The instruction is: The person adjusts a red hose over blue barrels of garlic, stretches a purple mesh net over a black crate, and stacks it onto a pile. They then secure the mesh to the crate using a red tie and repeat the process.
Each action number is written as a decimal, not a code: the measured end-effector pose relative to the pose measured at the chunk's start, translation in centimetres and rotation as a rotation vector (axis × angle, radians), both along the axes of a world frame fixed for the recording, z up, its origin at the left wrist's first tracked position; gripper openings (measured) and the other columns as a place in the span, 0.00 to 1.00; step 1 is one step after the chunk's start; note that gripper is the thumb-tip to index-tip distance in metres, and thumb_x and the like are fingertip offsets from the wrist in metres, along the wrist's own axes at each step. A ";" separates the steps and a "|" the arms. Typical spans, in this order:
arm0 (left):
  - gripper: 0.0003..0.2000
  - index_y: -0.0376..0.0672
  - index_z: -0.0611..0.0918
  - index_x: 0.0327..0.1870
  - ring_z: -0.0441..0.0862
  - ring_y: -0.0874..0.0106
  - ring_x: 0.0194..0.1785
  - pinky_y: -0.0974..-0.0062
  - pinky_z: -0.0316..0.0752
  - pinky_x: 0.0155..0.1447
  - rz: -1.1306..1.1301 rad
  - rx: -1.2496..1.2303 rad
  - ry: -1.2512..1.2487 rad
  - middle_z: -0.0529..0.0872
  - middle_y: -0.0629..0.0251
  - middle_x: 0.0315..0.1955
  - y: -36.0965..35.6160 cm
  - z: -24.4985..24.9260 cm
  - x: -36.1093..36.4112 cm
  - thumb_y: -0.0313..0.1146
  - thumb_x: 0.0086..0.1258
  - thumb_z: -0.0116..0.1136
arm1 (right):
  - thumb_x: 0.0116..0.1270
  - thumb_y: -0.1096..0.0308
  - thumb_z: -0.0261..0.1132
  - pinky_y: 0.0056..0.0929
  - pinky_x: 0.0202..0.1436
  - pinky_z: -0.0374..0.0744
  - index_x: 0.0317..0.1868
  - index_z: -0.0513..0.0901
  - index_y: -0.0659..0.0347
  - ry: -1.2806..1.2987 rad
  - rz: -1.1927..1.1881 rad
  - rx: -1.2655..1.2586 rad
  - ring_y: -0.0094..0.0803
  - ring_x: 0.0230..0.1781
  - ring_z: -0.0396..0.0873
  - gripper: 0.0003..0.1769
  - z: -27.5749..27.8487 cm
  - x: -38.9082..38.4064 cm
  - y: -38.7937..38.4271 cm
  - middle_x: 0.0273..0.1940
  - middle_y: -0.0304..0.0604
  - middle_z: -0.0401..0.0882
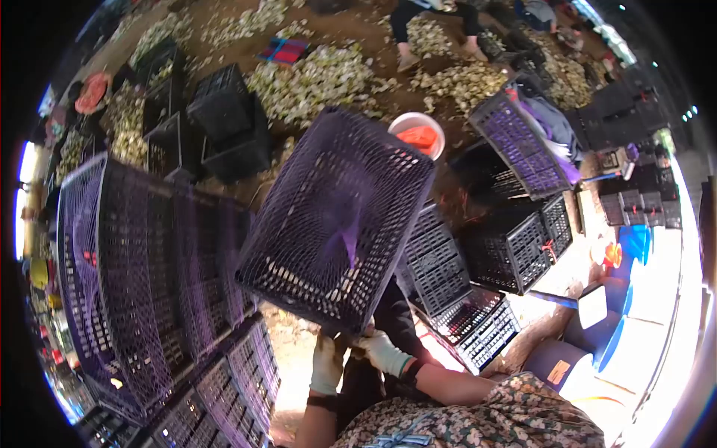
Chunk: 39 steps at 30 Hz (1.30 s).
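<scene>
A black plastic crate (321, 216) with purple netting over it is tilted up in front of me, its near lower edge at my hands. My left hand (327, 364), in a pale glove, is closed at that edge. Beside it my right hand (382, 352), also gloved, has its fingers closed on the crate's near corner. The fingertips of both hands are partly hidden by the rim. A twisted end of purple net (349, 243) shows in the middle of the crate.
Netted crates (149, 276) are stacked at the left. Black crates (508, 250) stand at the right, near a white bucket (417, 136) with something orange inside. Pale piles (314, 78) cover the ground ahead. A person's legs (437, 26) show at the top; blue barrels (609, 336) stand at right.
</scene>
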<state>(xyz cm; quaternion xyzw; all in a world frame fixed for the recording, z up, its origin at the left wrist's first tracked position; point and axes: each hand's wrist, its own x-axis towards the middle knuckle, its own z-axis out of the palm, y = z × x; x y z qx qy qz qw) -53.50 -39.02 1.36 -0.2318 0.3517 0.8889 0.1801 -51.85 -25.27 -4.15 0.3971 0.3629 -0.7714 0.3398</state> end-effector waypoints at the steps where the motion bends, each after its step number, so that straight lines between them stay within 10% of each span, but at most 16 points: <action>1: 0.23 0.37 0.69 0.61 0.75 0.71 0.53 0.71 0.70 0.58 -0.050 -0.219 0.082 0.77 0.62 0.53 0.1 -0.7 0.4 0.43 0.72 0.55 | 0.64 0.73 0.65 0.29 0.30 0.77 0.45 0.81 0.62 0.044 0.043 0.010 0.32 0.28 0.80 0.09 -0.1 -0.1 -0.3 0.34 0.40 0.83; 9: 0.12 0.41 0.78 0.43 0.79 0.74 0.33 0.74 0.73 0.36 0.222 -0.249 -0.176 0.82 0.69 0.32 -2.3 -0.2 -1.8 0.41 0.71 0.57 | 0.66 0.70 0.62 0.28 0.41 0.79 0.49 0.80 0.61 0.314 0.510 -0.201 0.28 0.40 0.81 0.12 6.7 -6.4 4.4 0.43 0.39 0.82; 13: 0.16 0.42 0.81 0.49 0.80 0.70 0.41 0.69 0.76 0.45 0.301 -0.381 -0.193 0.85 0.70 0.39 -8.1 -1.3 -3.6 0.44 0.74 0.48 | 0.71 0.66 0.57 0.32 0.45 0.78 0.55 0.76 0.58 0.400 -0.589 0.165 0.33 0.43 0.80 0.14 -1.9 -12.3 10.6 0.45 0.39 0.81; 15: 0.16 0.41 0.81 0.48 0.81 0.71 0.42 0.66 0.77 0.45 0.376 -0.393 -0.261 0.85 0.71 0.38 -9.1 0.0 -5.4 0.41 0.74 0.44 | 0.72 0.64 0.57 0.35 0.54 0.76 0.63 0.69 0.59 0.435 -0.814 -0.055 0.34 0.51 0.77 0.21 0.8 -16.8 13.9 0.54 0.40 0.77; 21: 0.15 0.40 0.80 0.49 0.80 0.71 0.45 0.68 0.76 0.46 0.196 -0.617 -0.309 0.84 0.69 0.41 -13.2 -2.4 -5.1 0.38 0.72 0.45 | 0.70 0.60 0.60 0.44 0.55 0.77 0.65 0.67 0.58 0.514 -0.992 -0.593 0.38 0.52 0.77 0.26 0.8 -17.0 13.1 0.55 0.43 0.76; 29: 0.16 0.40 0.77 0.54 0.78 0.69 0.49 0.66 0.74 0.51 0.008 -0.748 -0.380 0.81 0.66 0.47 -12.6 -2.2 -6.2 0.39 0.72 0.45 | 0.73 0.66 0.56 0.38 0.46 0.79 0.62 0.68 0.54 0.259 -1.058 -0.698 0.36 0.44 0.79 0.19 0.4 -15.7 12.5 0.46 0.42 0.79; 36: 0.18 0.41 0.74 0.58 0.76 0.67 0.53 0.65 0.73 0.56 -0.002 -0.759 -0.409 0.79 0.64 0.51 -11.3 -2.3 -7.2 0.39 0.73 0.45 | 0.68 0.64 0.63 0.34 0.32 0.80 0.50 0.72 0.58 0.073 -0.870 -0.401 0.32 0.31 0.80 0.14 2.7 -18.4 15.9 0.36 0.41 0.79; 39: 0.19 0.41 0.72 0.60 0.76 0.66 0.55 0.64 0.72 0.57 0.016 -0.740 -0.406 0.78 0.63 0.54 -10.8 -2.5 -7.3 0.40 0.73 0.45 | 0.63 0.61 0.70 0.25 0.29 0.76 0.38 0.78 0.64 0.143 -0.790 0.174 0.26 0.28 0.78 0.15 0.9 -19.8 15.5 0.27 0.38 0.79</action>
